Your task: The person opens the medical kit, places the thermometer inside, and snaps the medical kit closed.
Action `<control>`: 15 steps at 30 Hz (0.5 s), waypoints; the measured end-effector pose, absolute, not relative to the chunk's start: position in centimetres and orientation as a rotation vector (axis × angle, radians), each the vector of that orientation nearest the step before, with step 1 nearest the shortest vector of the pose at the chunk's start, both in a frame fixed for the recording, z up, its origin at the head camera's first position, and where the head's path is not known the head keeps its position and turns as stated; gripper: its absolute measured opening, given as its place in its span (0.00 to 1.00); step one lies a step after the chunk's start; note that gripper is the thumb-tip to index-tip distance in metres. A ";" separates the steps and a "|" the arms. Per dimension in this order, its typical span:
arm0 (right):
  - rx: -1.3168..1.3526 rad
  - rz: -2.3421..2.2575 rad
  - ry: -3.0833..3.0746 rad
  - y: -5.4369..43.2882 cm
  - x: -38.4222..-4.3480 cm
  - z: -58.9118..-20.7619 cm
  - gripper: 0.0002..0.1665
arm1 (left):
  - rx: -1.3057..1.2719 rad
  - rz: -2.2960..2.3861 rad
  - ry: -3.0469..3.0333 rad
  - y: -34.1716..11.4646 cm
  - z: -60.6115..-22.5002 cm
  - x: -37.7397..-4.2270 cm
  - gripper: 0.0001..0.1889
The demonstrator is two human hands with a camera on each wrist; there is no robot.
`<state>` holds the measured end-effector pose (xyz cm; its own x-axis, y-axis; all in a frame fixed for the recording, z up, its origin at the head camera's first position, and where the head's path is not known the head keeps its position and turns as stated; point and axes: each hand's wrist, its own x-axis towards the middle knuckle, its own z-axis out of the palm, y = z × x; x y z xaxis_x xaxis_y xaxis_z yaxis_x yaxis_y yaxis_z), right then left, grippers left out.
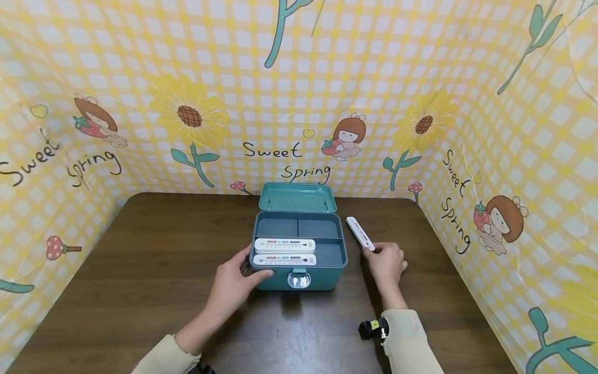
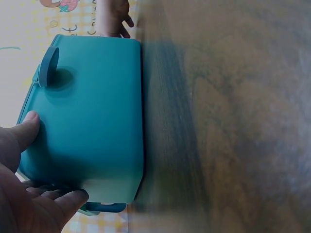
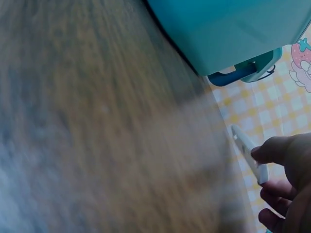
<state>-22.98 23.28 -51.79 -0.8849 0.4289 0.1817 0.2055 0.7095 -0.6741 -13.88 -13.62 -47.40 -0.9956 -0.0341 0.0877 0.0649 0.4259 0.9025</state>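
Observation:
A teal storage box [image 1: 322, 279] stands on the table with its lid [image 1: 297, 197] tipped back. My left hand [image 1: 233, 282] grips its front left corner, thumb on the front wall and fingers along the left side. Two white strip thermometers [image 1: 285, 245] lie crosswise, one behind the other, in the front part of the box. To the right of the box, my right hand [image 1: 386, 264] pinches the near end of another white thermometer [image 1: 358, 232] between thumb and fingers. In the right wrist view that thermometer [image 3: 249, 153] appears tilted.
Dividers split the box into a wide front compartment and two rear ones [image 1: 277, 226]. A clear latch [image 1: 299, 280] hangs on its front. The dark wooden table [image 1: 177, 234] is enclosed by yellow checked cloth [image 1: 233, 93] at the back and sides.

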 end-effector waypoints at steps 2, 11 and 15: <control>-0.470 0.981 -2.563 23.3 -22.9 -51.6 0.18 | -0.023 -1.636 -2.573 -13.6 -47.4 -13.9 0.49; -0.379 1.158 -2.378 23.9 -22.8 -51.2 0.20 | -0.022 -1.631 -2.576 -13.6 -47.4 -13.8 0.49; -0.312 1.246 -2.282 24.4 -22.9 -51.1 0.19 | -0.029 -1.636 -2.575 -13.6 -47.3 -13.8 0.49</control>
<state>-22.90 24.39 -51.05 -0.8398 0.4315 0.3295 -0.0437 0.5512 -0.8332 -13.80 -13.62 -47.29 -0.9957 -0.0327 0.0865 0.0644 0.4260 0.9024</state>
